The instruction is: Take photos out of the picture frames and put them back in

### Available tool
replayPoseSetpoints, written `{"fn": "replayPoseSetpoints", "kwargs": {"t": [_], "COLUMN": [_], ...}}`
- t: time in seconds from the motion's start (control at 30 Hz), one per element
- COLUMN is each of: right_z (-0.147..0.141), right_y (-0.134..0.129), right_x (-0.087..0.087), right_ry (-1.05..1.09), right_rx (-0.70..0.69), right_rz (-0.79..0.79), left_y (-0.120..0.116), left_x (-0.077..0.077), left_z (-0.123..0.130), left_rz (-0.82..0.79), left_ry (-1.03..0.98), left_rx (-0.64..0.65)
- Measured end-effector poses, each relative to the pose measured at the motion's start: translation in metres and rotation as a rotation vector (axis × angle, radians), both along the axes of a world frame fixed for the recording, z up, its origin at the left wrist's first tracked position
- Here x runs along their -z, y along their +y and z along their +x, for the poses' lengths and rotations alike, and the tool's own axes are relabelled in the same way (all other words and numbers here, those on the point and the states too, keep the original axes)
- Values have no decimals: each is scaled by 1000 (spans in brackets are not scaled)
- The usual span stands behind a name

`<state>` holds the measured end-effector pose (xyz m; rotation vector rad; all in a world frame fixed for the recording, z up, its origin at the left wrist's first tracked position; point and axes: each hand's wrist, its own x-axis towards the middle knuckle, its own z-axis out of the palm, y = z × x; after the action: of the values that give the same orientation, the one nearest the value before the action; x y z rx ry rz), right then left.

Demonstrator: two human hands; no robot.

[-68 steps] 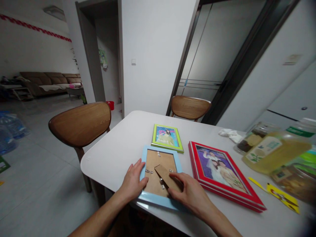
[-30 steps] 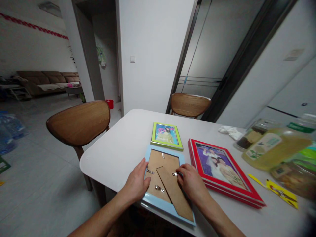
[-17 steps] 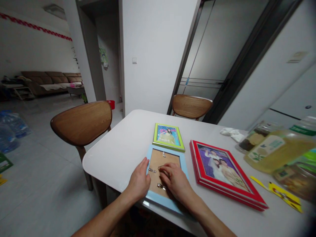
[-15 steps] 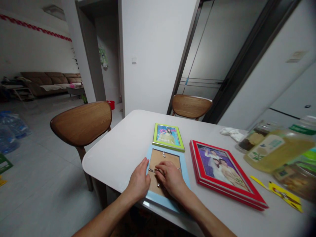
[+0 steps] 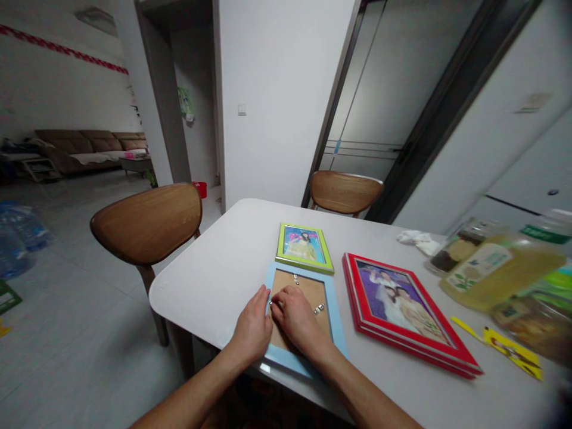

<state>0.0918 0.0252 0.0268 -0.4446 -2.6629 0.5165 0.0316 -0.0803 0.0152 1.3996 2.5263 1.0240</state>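
A light-blue picture frame [image 5: 334, 307] lies face down on the table, its brown backing board [image 5: 310, 286] showing. My left hand [image 5: 252, 325] holds the frame's left edge, fingers together along it and thumb bent inward. The fingers of my right hand [image 5: 295, 316] are pinched at a small metal clip [image 5: 270, 302] on the left side of the backing, mostly covered by the fingertips. Other metal clips sit at the top [image 5: 295, 279] and right [image 5: 319, 308] of the backing. My right hand and forearm hide the lower part of the board.
Beyond the blue frame lies a green picture frame [image 5: 328, 256]. Two stacked red picture frames [image 5: 357, 298] are to the right. Farther right stand a large bottle of yellow liquid [image 5: 504, 268], jars [image 5: 465, 244] and a yellow packet [image 5: 512, 351]. Wooden chairs [image 5: 149, 220] flank the table [image 5: 205, 268].
My right hand has shifted slightly left to the left clip, uncovering the right clip. My left hand stays on the frame's edge.
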Motion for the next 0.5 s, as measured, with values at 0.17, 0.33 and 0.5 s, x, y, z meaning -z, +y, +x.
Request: {"fn": "replayPoseSetpoints", "kwargs": {"t": [0.17,0.33,0.5], "right_z": [-6,19,52], "right_y": [4,18,13], "right_x": [-1,-14,-18], "right_ry": [3,5,-43], "right_rx": [28,-46,-148], "right_rz": [-44,-128,-238], "left_y": [0,-1,0], "left_x": [1,2,1], "left_z": [0,1,2], "left_rz": [7,16,19], "left_ry": [7,3,-16], "left_rx": [-13,-29,-52]}}
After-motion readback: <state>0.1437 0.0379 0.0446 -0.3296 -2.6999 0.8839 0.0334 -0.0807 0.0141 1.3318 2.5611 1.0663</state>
